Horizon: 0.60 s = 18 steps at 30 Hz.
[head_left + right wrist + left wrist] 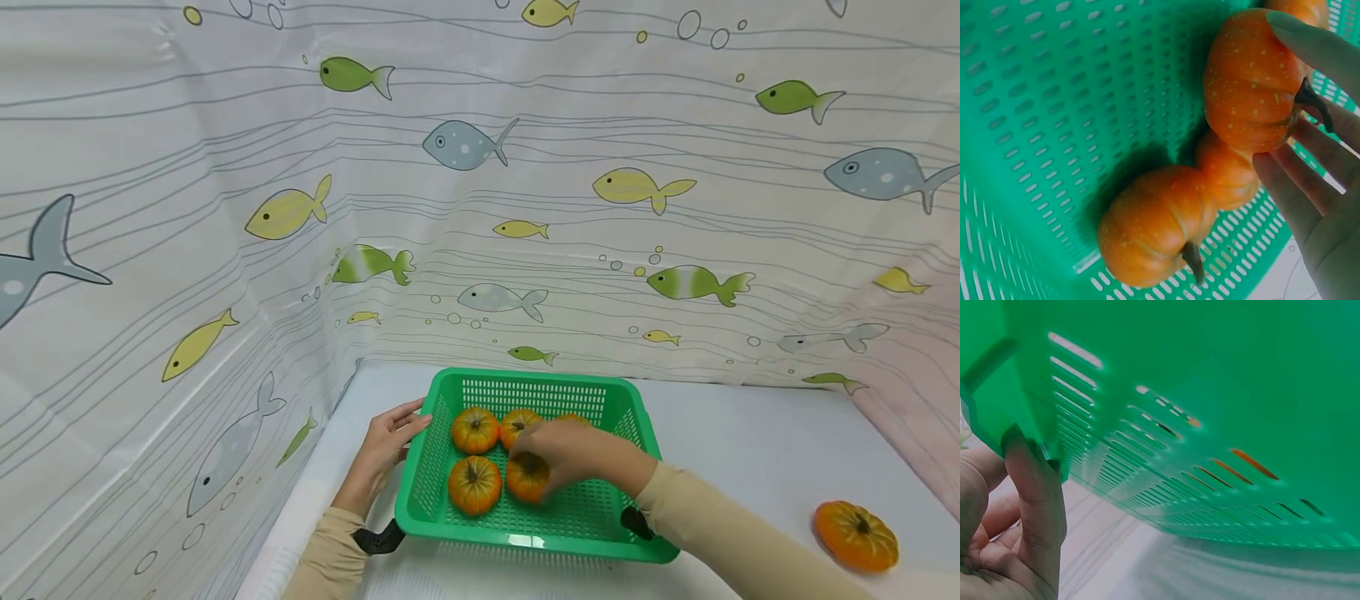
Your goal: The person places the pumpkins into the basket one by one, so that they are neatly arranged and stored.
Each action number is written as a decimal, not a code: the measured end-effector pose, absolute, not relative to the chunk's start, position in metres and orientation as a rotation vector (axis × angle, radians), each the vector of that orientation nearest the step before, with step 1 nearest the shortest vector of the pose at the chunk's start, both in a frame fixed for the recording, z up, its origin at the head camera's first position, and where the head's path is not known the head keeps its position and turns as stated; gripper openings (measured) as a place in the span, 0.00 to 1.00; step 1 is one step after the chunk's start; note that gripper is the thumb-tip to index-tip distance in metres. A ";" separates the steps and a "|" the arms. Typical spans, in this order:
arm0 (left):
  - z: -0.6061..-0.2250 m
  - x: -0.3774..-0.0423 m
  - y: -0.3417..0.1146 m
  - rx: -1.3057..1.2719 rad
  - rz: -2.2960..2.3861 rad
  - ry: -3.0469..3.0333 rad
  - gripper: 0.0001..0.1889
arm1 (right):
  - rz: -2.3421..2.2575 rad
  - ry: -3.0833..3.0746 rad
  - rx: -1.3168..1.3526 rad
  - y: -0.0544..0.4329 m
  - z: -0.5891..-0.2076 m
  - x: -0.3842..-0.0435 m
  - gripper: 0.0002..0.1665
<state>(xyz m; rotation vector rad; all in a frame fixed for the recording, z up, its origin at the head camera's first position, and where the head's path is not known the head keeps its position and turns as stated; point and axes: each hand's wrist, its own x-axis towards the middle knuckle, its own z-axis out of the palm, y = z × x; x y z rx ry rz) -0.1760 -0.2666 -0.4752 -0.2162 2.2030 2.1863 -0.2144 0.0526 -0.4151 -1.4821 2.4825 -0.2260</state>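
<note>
A green plastic basket (465,533) with slotted walls stands on the table and holds several small orange pumpkins. My left hand (382,450) grips its left rim, the fingertips curled against the edge in the left wrist view. Inside the basket, my right hand (577,454) holds a pumpkin (1250,81) by its sides, thumb on one side and fingers on the other. Beside it sits a front-left pumpkin (475,485). Behind are a back-left pumpkin (475,430), a middle pumpkin (517,425) and another pumpkin (572,418) partly hidden by the right hand.
A lone orange pumpkin (855,536) lies on the white table (738,450), right of the basket and beyond the right forearm. White sheeting (570,275) printed with fish rises behind the table and along its left side.
</note>
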 end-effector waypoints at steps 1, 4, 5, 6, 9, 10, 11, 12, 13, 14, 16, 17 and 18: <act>-0.475 -0.176 -0.267 -0.213 2.186 2.200 0.29 | -0.224 2.477 -1.480 0.051 -0.417 -0.214 0.38; -0.475 -0.176 -0.267 -0.207 2.190 2.190 0.28 | -0.229 2.456 -1.494 0.047 -0.421 -0.215 0.38; -0.476 -0.176 -0.267 -0.206 2.191 2.188 0.28 | -0.239 2.445 -1.506 0.047 -0.422 -0.215 0.37; -0.476 -0.176 -0.267 -0.205 2.192 2.187 0.28 | -0.240 2.443 -1.517 0.046 -0.423 -0.215 0.37; -0.475 -0.176 -0.267 -0.201 2.189 2.189 0.29 | -0.244 2.435 -1.547 0.045 -0.425 -0.215 0.36; -0.475 -0.176 -0.267 -0.201 2.187 2.191 0.29 | -0.247 2.434 -1.550 0.045 -0.426 -0.215 0.35; -0.474 -0.176 -0.267 -0.201 2.186 2.192 0.29 | -0.249 2.433 -1.549 0.044 -0.426 -0.215 0.35; -0.474 -0.176 -0.267 -0.201 2.183 2.194 0.29 | -0.248 2.434 -1.547 0.044 -0.427 -0.215 0.35; -0.474 -0.176 -0.267 -0.203 2.183 2.193 0.29 | -0.250 2.432 -1.544 0.044 -0.427 -0.215 0.35; -0.474 -0.176 -0.267 -0.206 2.183 2.193 0.29 | -0.253 2.432 -1.540 0.044 -0.427 -0.215 0.35; -0.475 -0.176 -0.266 -0.213 2.183 2.194 0.29 | -0.256 2.429 -1.532 0.043 -0.428 -0.215 0.36; -0.475 -0.177 -0.266 -0.215 2.183 2.196 0.29 | -0.256 2.429 -1.527 0.043 -0.428 -0.215 0.36; -0.475 -0.177 -0.266 -0.216 2.183 2.198 0.29 | -0.256 2.428 -1.524 0.043 -0.428 -0.215 0.36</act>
